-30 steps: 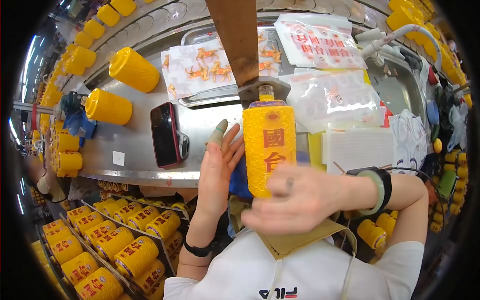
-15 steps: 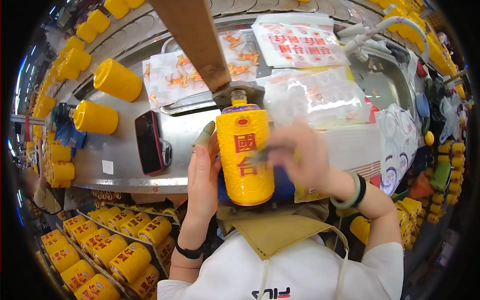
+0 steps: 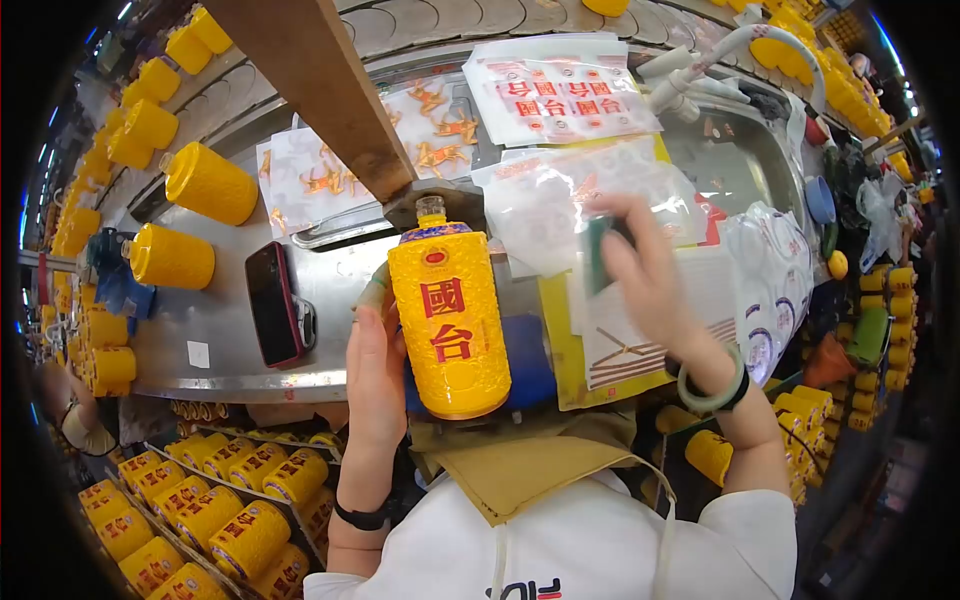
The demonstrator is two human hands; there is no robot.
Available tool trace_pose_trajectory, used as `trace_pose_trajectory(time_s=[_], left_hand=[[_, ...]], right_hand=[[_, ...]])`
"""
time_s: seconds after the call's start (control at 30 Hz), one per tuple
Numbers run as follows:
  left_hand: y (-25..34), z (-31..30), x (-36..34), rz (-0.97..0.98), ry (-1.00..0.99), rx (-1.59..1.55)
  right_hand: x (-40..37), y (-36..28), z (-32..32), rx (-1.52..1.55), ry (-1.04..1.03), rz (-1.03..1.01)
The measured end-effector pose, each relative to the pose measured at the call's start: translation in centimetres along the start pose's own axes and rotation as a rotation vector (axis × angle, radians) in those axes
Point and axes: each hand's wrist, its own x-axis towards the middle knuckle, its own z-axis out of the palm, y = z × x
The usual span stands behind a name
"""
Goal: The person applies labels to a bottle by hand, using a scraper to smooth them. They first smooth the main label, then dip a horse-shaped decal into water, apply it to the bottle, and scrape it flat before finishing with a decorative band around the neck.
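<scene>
A yellow bottle (image 3: 455,320) with large red characters lies at the centre, its bare neck against a fixture (image 3: 436,194) at the end of a brown beam. My left hand (image 3: 375,370) is wrapped round the bottle's left side. Over the sheets to the right, my right hand (image 3: 650,280), blurred by motion, grips a dark green tool (image 3: 598,255). Below it are a striped white sheet (image 3: 640,345) and a yellow sheet (image 3: 560,350). A clear sheet (image 3: 590,200) and a sheet with red characters (image 3: 560,90) lie further back.
A phone (image 3: 274,305) and two plain yellow bottles (image 3: 172,256) are on the metal table (image 3: 225,345) at left. Sheets with orange figures (image 3: 330,175) lie behind. A white pipe (image 3: 740,45) curves at upper right. Crates of lettered bottles (image 3: 250,535) stand at lower left.
My right hand has moved off the bottle to the right with the green tool, over the sheets. The red characters on the bottle are now uncovered. The whole view has shifted slightly.
</scene>
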Motion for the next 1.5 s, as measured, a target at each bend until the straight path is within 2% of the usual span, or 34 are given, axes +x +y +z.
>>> trace_pose_trajectory(time_s=[0.03,0.07,0.13,0.17,0.23,0.4,0.47,0.5,0.57,0.6,0.63,0.67,0.7,0.77,0.8,0.9,0.97,1.0,1.07,1.17,1.23,1.27,1.3,1.33,1.37,1.43,1.5], left_hand=[[0.1,0.0,0.0,0.003,-0.004,-0.004],[0.1,0.1,0.0,-0.007,-0.001,-0.008],[0.1,0.2,-0.1,-0.015,0.0,-0.018],[0.2,0.3,-0.1,-0.018,0.011,-0.012],[0.1,0.3,-0.2,-0.019,0.021,-0.007],[0.0,0.3,-0.3,-0.009,0.033,-0.001],[0.2,0.4,-0.4,-0.018,0.031,-0.007],[0.2,0.5,-0.4,-0.028,0.031,-0.013],[0.1,0.7,-0.3,-0.015,0.031,-0.015],[0.1,0.8,-0.3,-0.003,0.034,-0.013],[0.0,0.7,-0.4,-0.001,0.035,-0.014],[0.0,0.6,-0.4,-0.013,0.028,0.001],[0.0,0.5,-0.5,-0.024,0.021,0.017],[0.1,0.4,-0.7,-0.025,0.016,0.032],[0.2,0.3,-0.8,-0.028,0.01,0.044],[-0.1,0.2,-1.1,-0.008,0.063,0.043],[-0.3,0.1,-1.2,-0.001,0.052,0.034],[-0.3,0.0,-1.2,0.008,0.038,0.026],[-0.2,0.2,-1.1,0.004,0.03,0.012],[0.3,0.4,-1.5,-0.015,-0.004,-0.041],[0.3,0.3,-1.7,0.103,-0.148,-0.033],[0.0,-0.3,-1.6,0.051,-0.14,-0.057],[0.0,-0.7,-1.9,0.049,-0.132,-0.052],[-0.1,-0.9,-2.1,0.116,-0.207,0.002],[-0.1,-1.0,-2.4,0.183,-0.284,0.055],[-0.1,-1.0,-3.0,0.151,-0.262,0.056],[-0.4,-1.1,-3.3,0.21,-0.32,0.141]], right_hand=[[1.1,0.4,-1.3,-0.061,0.028,0.083],[1.6,0.7,-1.8,-0.066,0.031,0.079],[2.2,2.2,-2.5,-0.681,-0.085,0.055],[2.3,3.6,-2.8,-0.686,-0.082,0.054],[2.2,7.6,-3.5,-1.042,-0.125,-0.212],[4.1,9.8,-10.2,-1.181,0.0,-0.372],[5.3,11.3,-13.3,-1.166,-0.021,-0.217],[6.1,12.4,-14.1,-1.17,-0.018,-0.218],[7.6,14.2,-15.0,-0.687,0.146,0.087],[8.0,14.4,-15.2,-0.689,0.146,0.085],[8.5,14.3,-15.0,-0.646,0.145,0.202],[8.9,14.2,-14.9,-0.6,0.144,0.319],[9.5,14.4,-15.2,-0.599,0.143,0.317],[10.7,15.2,-16.1,-0.443,-0.009,0.587],[10.9,15.6,-16.4,-0.441,-0.011,0.582],[11.0,16.2,-16.5,-0.371,0.06,0.54],[10.7,14.9,-15.7,-0.684,0.2,0.284],[10.2,14.2,-15.2,-0.683,0.2,0.287],[8.8,10.5,-12.5,-0.955,0.289,-0.172],[5.6,2.5,-6.3,-0.812,0.111,-0.298],[3.1,-2.1,-2.9,-0.695,-0.066,-0.375],[2.1,-4.1,-1.8,-0.655,-0.153,-0.423],[1.2,-6.3,-0.9,-0.569,-0.273,-0.389],[0.4,-8.1,-0.2,-0.484,-0.391,-0.353],[-0.1,-9.6,0.3,-0.434,-0.495,-0.36],[-0.7,-10.8,1.3,-0.364,-0.684,-0.394],[-1.1,-10.4,2.6,-0.398,-0.743,-0.445]])
